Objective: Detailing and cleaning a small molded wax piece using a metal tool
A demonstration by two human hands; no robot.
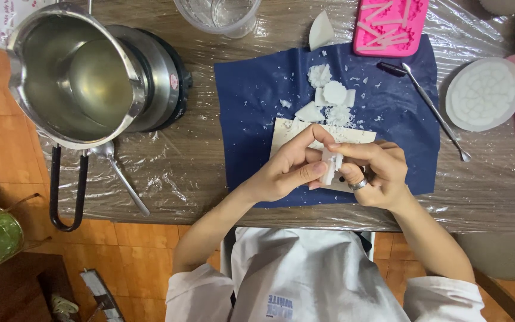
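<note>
Fingers (314, 170) of the left hand (287, 170) and right hand (371, 173) close on 1 small white wax piece (331, 166) above the blue cloth (251, 101), evidently trimming it; any further turning would require light pressure.

Pot (84, 77) left of cloth (251, 107), wax pieces (329, 95) on cloth, mould (390, 25) behind, tool (433, 110) right.
</note>
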